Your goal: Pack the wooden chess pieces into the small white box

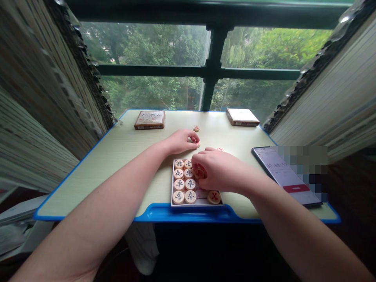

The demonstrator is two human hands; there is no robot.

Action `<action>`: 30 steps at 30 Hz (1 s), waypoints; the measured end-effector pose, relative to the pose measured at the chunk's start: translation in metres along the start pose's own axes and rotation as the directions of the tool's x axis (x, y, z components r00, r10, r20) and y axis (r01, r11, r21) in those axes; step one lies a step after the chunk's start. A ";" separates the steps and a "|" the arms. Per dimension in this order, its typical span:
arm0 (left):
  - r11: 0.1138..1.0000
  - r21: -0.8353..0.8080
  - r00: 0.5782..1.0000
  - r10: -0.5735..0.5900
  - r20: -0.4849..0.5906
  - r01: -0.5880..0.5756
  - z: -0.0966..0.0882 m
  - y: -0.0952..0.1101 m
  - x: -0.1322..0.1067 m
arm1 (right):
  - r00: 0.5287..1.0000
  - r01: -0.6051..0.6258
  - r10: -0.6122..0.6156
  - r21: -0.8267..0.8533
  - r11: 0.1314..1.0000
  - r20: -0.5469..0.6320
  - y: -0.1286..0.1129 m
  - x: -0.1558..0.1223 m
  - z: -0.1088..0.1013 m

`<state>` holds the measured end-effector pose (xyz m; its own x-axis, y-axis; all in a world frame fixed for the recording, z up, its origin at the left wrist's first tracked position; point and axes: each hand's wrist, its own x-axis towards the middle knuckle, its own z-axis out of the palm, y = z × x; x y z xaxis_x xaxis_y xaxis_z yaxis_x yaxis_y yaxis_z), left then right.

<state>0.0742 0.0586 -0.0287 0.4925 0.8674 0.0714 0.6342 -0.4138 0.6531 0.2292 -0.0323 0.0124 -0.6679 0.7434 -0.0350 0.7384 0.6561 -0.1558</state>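
Observation:
A shallow white tray [196, 203] lies at the near edge of the table and holds several round wooden chess pieces [184, 180] in rows, plus one red-marked piece [214, 197] at its right. My right hand [220, 170] rests over the tray, its fingers pinched on a red-marked piece [200, 172]. My left hand [182, 141] lies further back on the table, fingers curled round a piece [196, 143] there. Another loose piece [196, 128] sits just beyond it, and one more [220, 149] peeks out behind my right hand.
The table [117, 156] is pale with a blue rim and stands against a window. A brown box [149, 119] lies at the back left, a box lid [242, 116] at the back right. A phone [286, 176] showing a timer lies at the right edge.

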 end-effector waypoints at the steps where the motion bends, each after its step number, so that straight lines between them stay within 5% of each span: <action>1: 1.000 -0.003 1.000 0.000 0.000 0.000 0.000 0.000 0.000 | 1.000 -0.001 0.001 0.009 1.000 0.006 0.000 0.000 0.000; 12: 1.000 -0.029 1.000 0.005 0.011 -0.004 0.000 -0.005 0.002 | 0.999 -0.030 0.027 0.141 0.990 0.025 0.000 -0.002 -0.013; 16: 0.990 -0.138 0.999 -0.020 0.037 0.025 -0.004 0.002 -0.002 | 0.976 -0.109 0.140 0.179 0.978 -0.168 0.012 0.003 -0.013; 21: 0.913 -0.404 0.993 -0.090 -0.076 0.052 -0.007 -0.002 0.001 | 0.855 -0.295 0.346 0.186 0.937 -0.386 0.040 0.015 -0.006; 26: 0.936 -0.336 0.983 -0.148 -0.107 0.104 -0.007 -0.008 0.002 | 0.817 -0.531 0.537 0.086 0.843 -0.210 0.071 0.023 0.007; 30: 0.963 -0.235 0.980 -0.165 -0.116 0.134 -0.007 -0.004 -0.002 | 0.826 -0.557 0.560 0.051 0.829 -0.066 0.076 0.021 0.008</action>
<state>0.0668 0.0602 -0.0258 0.3091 0.9497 0.0495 0.5366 -0.2171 0.8154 0.2708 0.0318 -0.0081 -0.1325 0.9899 -0.0512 0.9795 0.1228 -0.1598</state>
